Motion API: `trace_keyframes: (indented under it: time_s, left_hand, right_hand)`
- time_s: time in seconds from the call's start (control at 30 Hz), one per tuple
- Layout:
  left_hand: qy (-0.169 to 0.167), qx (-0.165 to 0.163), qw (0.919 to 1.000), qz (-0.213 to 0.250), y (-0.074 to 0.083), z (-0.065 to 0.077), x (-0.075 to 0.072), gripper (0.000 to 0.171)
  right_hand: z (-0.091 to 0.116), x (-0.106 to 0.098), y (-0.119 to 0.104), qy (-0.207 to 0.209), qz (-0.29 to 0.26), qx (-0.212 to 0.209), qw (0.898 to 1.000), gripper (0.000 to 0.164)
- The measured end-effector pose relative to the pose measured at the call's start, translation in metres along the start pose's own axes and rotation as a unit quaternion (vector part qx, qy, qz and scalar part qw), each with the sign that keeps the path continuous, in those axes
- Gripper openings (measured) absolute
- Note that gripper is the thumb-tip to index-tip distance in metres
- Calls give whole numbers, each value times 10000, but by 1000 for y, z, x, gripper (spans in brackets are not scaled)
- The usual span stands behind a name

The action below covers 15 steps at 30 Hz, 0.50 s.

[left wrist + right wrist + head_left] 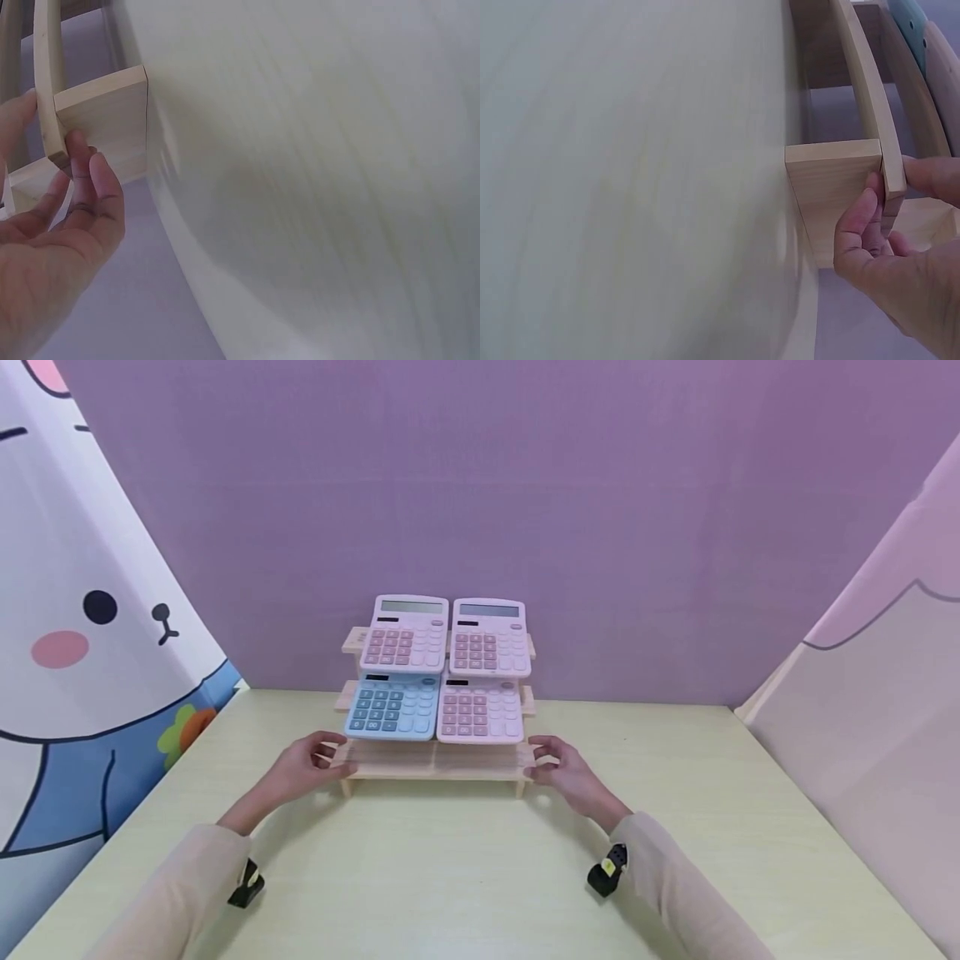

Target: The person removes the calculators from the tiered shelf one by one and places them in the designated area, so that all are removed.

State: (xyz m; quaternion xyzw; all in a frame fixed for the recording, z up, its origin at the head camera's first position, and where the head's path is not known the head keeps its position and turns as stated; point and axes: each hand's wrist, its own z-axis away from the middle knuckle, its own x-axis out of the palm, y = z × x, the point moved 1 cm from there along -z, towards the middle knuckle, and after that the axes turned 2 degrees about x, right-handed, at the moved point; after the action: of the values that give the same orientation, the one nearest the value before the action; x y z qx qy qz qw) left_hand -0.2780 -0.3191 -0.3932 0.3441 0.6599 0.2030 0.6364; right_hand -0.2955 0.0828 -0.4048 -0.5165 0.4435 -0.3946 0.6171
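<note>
A tiered wooden rack [435, 762] stands on the table, its lowest shelf bare. On the top tier lean two pink calculators, one left [405, 639] and one right [490, 643]. Below them, a blue calculator [393, 708] leans beside another pink calculator [480, 712]. My left hand [303, 768] pinches the left end of the lowest shelf, thumb on top and curled fingers underneath, close to the side support [105, 97] in the left wrist view. At the opposite end my right hand [570, 778] grips the shelf [870, 97] likewise, fingers tucked under its tip.
The pale wood-grain table [450, 877] extends around the rack. A purple wall covering [600, 527] rises right behind it. Cloth with a cartoon animal [112, 568] slopes along the left side, and pale pink cloth [885, 710] along the right.
</note>
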Motion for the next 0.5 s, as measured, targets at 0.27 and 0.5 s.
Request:
trace_keyframes:
  time_s: [0.27, 0.5]
  left_hand:
    - [-36, 29, 9999, 159, -4, 0, -1, 62]
    - [9, 44, 9996, 275, -4, -1, 0, 62]
  right_hand:
    - [0, 1, -1, -44, 105, -44, 9999, 55]
    - [2, 1, -3, -55, 96, -39, 9999, 55]
